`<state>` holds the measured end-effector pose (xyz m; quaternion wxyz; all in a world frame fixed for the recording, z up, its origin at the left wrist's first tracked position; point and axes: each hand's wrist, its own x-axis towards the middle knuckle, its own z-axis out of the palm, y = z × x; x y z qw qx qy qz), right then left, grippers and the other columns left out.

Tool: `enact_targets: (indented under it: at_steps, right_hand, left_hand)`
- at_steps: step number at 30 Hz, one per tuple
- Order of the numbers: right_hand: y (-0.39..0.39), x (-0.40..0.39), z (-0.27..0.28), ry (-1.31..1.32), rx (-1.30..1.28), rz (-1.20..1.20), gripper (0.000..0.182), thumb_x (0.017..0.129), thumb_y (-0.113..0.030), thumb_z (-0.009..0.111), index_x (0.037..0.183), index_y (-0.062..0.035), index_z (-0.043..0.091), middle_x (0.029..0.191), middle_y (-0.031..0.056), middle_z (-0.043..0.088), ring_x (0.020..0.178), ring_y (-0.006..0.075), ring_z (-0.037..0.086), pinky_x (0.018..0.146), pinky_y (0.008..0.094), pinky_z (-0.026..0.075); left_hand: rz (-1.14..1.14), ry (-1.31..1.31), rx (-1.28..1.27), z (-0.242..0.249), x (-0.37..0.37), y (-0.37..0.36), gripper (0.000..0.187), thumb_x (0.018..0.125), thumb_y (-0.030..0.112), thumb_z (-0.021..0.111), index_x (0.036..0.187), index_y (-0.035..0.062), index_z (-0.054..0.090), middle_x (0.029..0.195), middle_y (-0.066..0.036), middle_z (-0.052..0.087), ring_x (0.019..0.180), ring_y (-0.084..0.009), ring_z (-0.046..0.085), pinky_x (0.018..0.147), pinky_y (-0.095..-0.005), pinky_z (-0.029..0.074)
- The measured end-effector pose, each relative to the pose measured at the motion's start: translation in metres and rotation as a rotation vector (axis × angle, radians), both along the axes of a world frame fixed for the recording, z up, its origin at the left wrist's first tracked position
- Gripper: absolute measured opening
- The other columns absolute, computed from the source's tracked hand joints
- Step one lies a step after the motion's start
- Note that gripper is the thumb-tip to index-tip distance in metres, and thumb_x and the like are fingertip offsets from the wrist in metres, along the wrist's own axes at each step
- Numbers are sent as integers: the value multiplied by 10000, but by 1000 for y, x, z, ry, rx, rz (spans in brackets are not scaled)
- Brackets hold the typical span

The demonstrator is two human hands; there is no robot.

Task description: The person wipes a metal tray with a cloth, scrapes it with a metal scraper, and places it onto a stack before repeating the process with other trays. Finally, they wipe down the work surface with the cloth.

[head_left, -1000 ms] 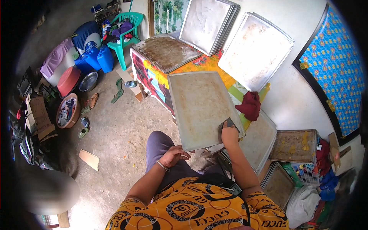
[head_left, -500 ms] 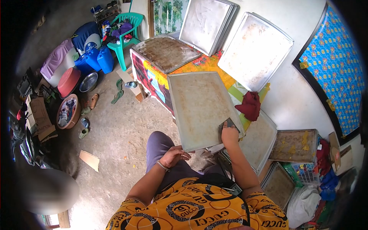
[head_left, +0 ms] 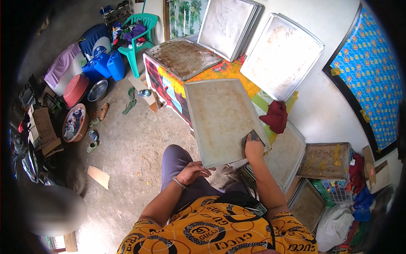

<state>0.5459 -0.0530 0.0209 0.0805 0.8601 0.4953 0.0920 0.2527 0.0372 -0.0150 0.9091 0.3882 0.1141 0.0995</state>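
Note:
A large metal baking tray [head_left: 224,118] with brownish stains lies tilted in front of me, its far end over the cloth-covered table. My right hand [head_left: 253,148] is closed on a dark, flat scouring pad [head_left: 249,137], pressed to the tray's surface near its right edge. At the tray's near left corner, my left hand [head_left: 193,172] grips the rim, thumb beside the corner and fingers below the edge. A dark red cloth [head_left: 275,117] lies crumpled just right of the tray.
A heavily stained tray [head_left: 182,58] lies flat on the table. Stacked trays [head_left: 228,27] and another tray [head_left: 283,55] lean on the wall. More trays [head_left: 323,161] stand at right by a crate [head_left: 338,190]. Slippers [head_left: 129,106] and a laundry basin [head_left: 76,122] are on the floor.
Almost nothing differs. The right hand with the scouring pad stays at nearly the same spot on the tray, and the left hand keeps its place at the corner.

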Motion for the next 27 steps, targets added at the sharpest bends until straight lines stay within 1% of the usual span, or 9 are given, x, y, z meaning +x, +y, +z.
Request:
enact_targets:
  at_steps: [6, 9, 15, 18, 24, 27]
  right_hand:
    - [0, -7, 15, 51, -52, -39, 439, 888, -126, 397, 1299, 10, 474, 995, 279, 636, 967, 379, 630, 769, 428, 531]
    - [-1, -3, 10, 36, -58, -24, 441, 889, -124, 393, 1304, 3, 471, 1033, 297, 619, 948, 379, 636, 764, 422, 532]
    - [-4, -3, 10, 27, -24, -28, 426, 886, -127, 408, 1289, -18, 493, 1041, 319, 606, 888, 370, 647, 726, 416, 538]
    - [-3, -8, 21, 125, -39, -79, 423, 899, -149, 412, 1278, 24, 486, 1009, 280, 633, 1066, 400, 582, 899, 460, 480]
    - [-3, -7, 19, 120, -44, -68, 420, 899, -151, 415, 1275, 21, 490, 992, 271, 640, 1050, 399, 590, 883, 461, 486]
    - [-4, -2, 10, 13, -29, -15, 430, 875, -127, 420, 1282, -10, 497, 970, 281, 638, 889, 369, 646, 733, 420, 535]
  left_hand:
    - [-16, -2, 18, 2, 0, 0, 369, 886, 170, 488, 1161, -66, 557, 1187, -195, 589, 973, -215, 598, 874, -340, 464]
    - [-39, 7, 27, 1, 0, 0, 355, 892, 187, 517, 1146, -56, 573, 1175, -187, 597, 966, -208, 601, 868, -334, 469]
    - [-65, 9, 35, 0, 1, -3, 332, 898, 187, 542, 1132, -44, 589, 1160, -171, 608, 942, -200, 604, 860, -326, 469]
    - [-68, 5, 36, -1, 0, -3, 329, 902, 184, 538, 1133, -44, 589, 1160, -168, 608, 934, -200, 606, 859, -323, 468]
    - [-73, -1, 36, -1, 0, -3, 332, 905, 195, 536, 1133, -41, 587, 1161, -165, 609, 934, -197, 606, 861, -319, 465]
    - [-74, -6, 31, -3, 0, -3, 336, 906, 203, 537, 1134, -39, 587, 1162, -165, 609, 941, -197, 604, 864, -320, 465]
